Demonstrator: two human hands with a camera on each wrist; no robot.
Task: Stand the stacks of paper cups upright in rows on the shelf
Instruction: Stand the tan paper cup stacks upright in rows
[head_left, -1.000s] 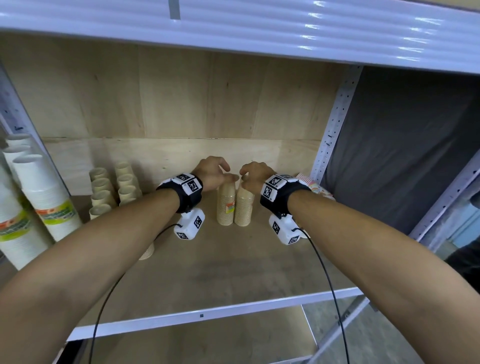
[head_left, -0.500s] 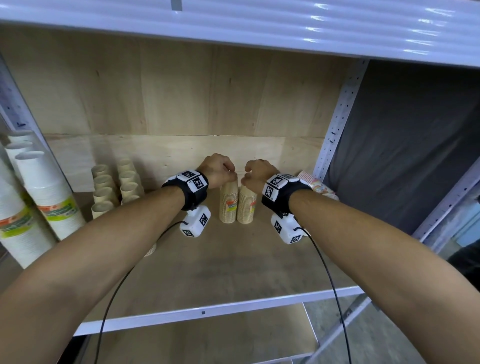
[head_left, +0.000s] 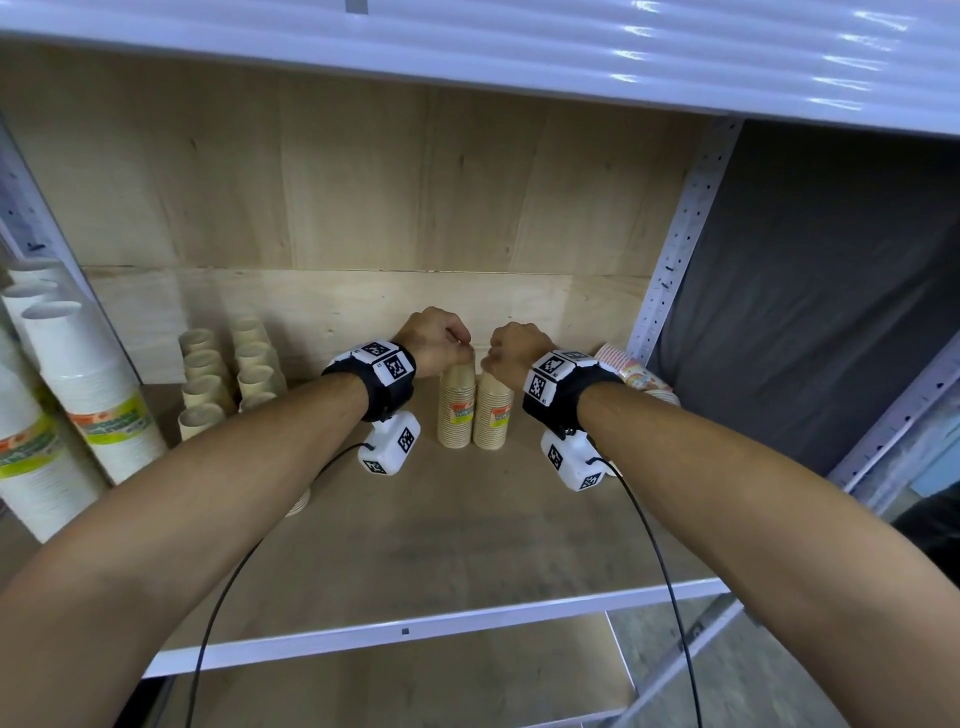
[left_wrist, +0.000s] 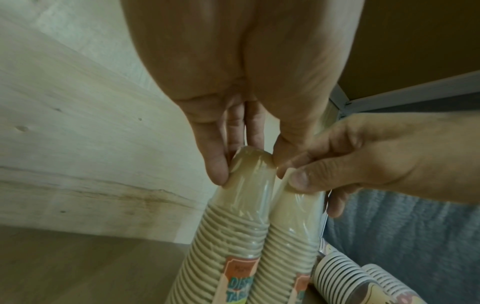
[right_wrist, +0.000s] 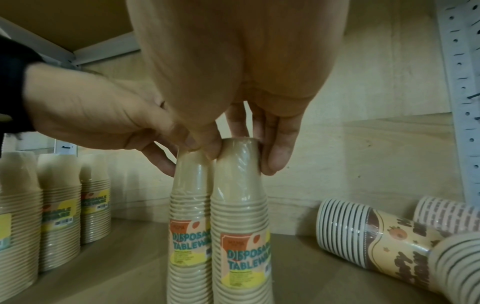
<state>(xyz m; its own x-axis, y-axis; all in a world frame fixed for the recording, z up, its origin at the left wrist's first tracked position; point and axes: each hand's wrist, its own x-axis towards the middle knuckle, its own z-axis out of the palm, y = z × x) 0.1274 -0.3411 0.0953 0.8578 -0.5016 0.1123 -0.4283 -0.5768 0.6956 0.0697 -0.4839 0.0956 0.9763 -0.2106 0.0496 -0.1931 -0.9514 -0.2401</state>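
Note:
Two plastic-wrapped stacks of beige paper cups stand upright and touching in the middle of the shelf. My left hand (head_left: 457, 349) (left_wrist: 246, 158) grips the top of the left stack (head_left: 456, 410) (left_wrist: 241, 216) (right_wrist: 191, 205), fingers on one side and thumb on the other. In the same way my right hand (head_left: 500, 354) (right_wrist: 241, 152) (left_wrist: 337, 160) holds the top of the right stack (head_left: 492, 415) (right_wrist: 239, 205) (left_wrist: 296, 222). Both bases rest on the wooden shelf board (head_left: 467, 545).
Beige cup stacks (head_left: 228, 374) (right_wrist: 59, 205) stand in rows to the left, with taller white stacks (head_left: 88, 395) beyond them. Patterned cup stacks (head_left: 634, 371) (right_wrist: 376, 232) lie on their sides at the right, by the perforated post (head_left: 670, 260).
Both hands have stayed on the tops of the two stacks. The stacks stand in nearly the same spot; the view has shifted slightly.

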